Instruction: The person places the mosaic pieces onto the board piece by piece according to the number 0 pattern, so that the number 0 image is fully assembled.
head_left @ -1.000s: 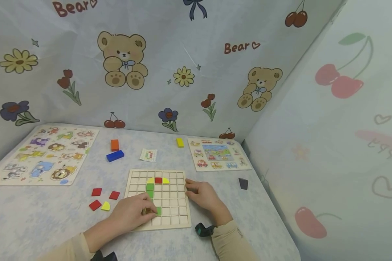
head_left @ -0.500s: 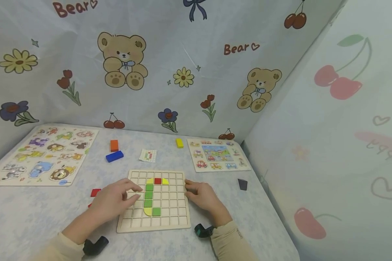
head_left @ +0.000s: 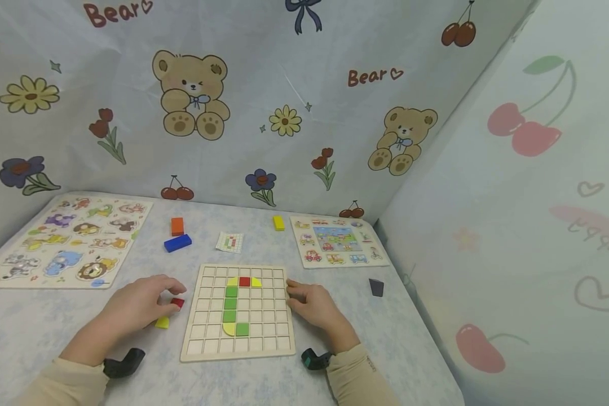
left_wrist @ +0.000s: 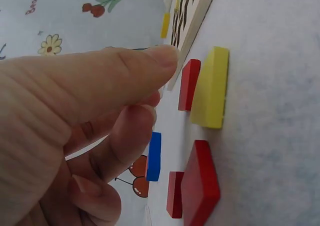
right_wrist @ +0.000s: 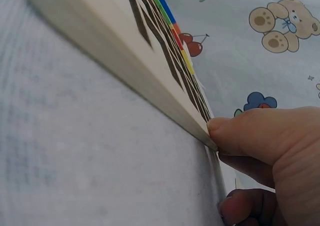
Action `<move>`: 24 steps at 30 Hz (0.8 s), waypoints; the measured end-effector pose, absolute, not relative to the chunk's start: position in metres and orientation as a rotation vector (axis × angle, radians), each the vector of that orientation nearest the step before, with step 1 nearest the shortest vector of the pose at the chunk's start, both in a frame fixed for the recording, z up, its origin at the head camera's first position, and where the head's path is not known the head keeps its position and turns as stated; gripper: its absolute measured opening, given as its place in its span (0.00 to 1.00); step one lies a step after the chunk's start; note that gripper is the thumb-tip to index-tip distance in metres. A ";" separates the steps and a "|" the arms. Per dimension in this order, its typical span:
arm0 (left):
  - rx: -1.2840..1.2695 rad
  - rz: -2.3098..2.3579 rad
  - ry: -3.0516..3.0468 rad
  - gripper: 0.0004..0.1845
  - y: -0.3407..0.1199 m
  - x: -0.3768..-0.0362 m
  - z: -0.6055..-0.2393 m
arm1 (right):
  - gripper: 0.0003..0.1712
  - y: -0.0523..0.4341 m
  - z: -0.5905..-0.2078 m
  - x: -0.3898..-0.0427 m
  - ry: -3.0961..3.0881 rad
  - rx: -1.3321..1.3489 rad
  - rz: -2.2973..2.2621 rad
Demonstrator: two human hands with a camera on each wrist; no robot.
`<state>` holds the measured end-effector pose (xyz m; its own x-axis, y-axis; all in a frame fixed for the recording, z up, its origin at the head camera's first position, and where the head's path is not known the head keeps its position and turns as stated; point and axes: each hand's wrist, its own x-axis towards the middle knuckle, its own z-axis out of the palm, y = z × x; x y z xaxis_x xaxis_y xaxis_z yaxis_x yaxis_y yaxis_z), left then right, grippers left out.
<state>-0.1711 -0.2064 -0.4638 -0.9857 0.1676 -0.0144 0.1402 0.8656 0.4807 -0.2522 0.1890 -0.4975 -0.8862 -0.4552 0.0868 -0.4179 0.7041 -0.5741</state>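
My left hand (head_left: 137,304) hovers over the loose pieces left of the wooden grid board (head_left: 264,352). Its fingers are loosely bent, with nothing seen between thumb and fingertips. Below it lie a yellow quarter-round tile (left_wrist: 212,88) and several red square tiles (left_wrist: 200,186), partly hidden by the hand in the head view. My right hand (head_left: 317,304) rests at the board's right edge, thumb tip and a fingertip touching it apart from each other. In the board's cells sit several green squares (head_left: 230,303), a red square (head_left: 245,281) and yellow quarter-rounds (head_left: 229,329).
Behind the board lie a small pattern card (head_left: 230,242), a blue block (head_left: 177,243), an orange block (head_left: 177,226) and a yellow block (head_left: 278,223). An animal puzzle (head_left: 88,225) is at left, a vehicle puzzle (head_left: 337,241) at right, near a dark block (head_left: 376,287).
My left hand has left the green tile at the board's lower part and moved left to the loose pieces. The green square stays in its cell. My right hand keeps its place.
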 end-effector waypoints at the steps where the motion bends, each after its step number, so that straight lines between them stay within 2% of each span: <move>1: 0.247 0.755 2.973 0.19 -0.207 -0.172 -0.465 | 0.22 0.189 -0.498 -0.253 2.844 -0.727 -0.932; 24: 0.211 0.687 2.975 0.16 -0.210 -0.178 -0.472 | 0.22 0.189 -0.499 -0.254 2.853 -0.729 -0.927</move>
